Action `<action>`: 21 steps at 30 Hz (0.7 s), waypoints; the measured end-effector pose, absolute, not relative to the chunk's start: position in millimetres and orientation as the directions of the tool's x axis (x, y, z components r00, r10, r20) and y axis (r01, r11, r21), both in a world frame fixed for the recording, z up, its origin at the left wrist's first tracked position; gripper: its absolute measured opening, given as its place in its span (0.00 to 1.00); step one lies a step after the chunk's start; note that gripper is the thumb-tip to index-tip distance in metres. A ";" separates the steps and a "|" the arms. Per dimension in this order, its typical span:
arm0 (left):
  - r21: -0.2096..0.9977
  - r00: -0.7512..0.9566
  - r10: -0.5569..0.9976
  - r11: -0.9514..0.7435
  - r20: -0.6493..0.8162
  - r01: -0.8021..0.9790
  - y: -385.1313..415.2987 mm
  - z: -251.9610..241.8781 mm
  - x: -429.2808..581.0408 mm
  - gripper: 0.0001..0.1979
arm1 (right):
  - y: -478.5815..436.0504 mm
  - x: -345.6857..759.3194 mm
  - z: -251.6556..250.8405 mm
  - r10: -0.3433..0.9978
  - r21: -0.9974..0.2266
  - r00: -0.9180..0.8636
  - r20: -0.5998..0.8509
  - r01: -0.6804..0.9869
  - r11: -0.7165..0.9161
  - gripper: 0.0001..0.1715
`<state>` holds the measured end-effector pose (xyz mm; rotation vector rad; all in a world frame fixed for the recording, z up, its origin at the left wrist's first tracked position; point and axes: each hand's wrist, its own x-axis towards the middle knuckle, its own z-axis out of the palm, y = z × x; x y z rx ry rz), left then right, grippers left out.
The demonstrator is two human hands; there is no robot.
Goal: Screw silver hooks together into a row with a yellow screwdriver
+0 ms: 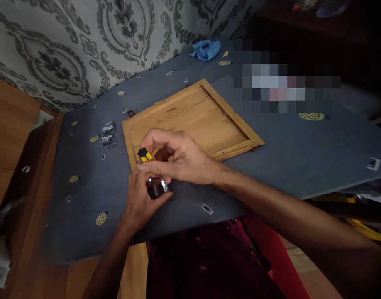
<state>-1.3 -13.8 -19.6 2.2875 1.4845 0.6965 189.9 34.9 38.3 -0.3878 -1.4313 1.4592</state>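
My right hand (184,160) is closed around the yellow and black handle (145,155) of what looks like a screwdriver; its tip is hidden behind the fingers. Just below, my left hand (139,199) grips a shiny metal piece (157,187), whose exact kind I cannot make out. The two hands meet above the near left corner of a framed wooden panel (178,116), which lies on the blue cloth-covered table (240,182). Whether the handled tool touches the metal piece is hidden.
Metal hinges (107,135) lie left of the panel. A small black item (131,113) sits by its far left corner. Crumpled blue cloth (206,50) rests at the back near the patterned curtain (125,29). Wooden furniture (13,124) stands at left.
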 end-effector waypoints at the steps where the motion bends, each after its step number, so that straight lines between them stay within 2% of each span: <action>1: 0.520 0.337 0.915 -0.404 0.223 0.753 -13.8 -18.9 -0.9 0.21 | 34.5 191.3 39.6 0.800 -0.887 -0.448 0.399 -0.409 0.214 0.15; 5: 0.531 0.341 0.910 -0.415 0.237 0.739 -13.0 -15.5 1.1 0.23 | 33.8 198.2 45.4 0.769 -0.919 -0.514 0.381 -0.304 0.252 0.11; 8: 0.536 0.341 0.906 -0.423 0.250 0.731 -12.0 -16.3 1.1 0.24 | 35.1 197.7 46.0 0.746 -0.911 -0.531 0.402 -0.312 0.269 0.09; 12: 0.554 0.309 0.915 -0.402 0.258 0.729 -11.2 -21.5 -1.2 0.24 | 33.7 193.1 49.8 0.796 -0.831 -0.324 0.511 -0.425 0.360 0.10; 15: 0.572 0.333 0.910 -0.414 0.246 0.708 -10.6 -23.6 -2.6 0.23 | 30.1 195.6 57.5 0.824 -0.808 -0.160 0.544 -0.364 0.463 0.09; 21: 0.562 0.357 0.897 -0.441 0.259 0.700 -9.9 -22.9 -3.0 0.26 | 28.7 201.9 46.6 0.815 -0.812 -0.122 0.566 -0.254 0.526 0.09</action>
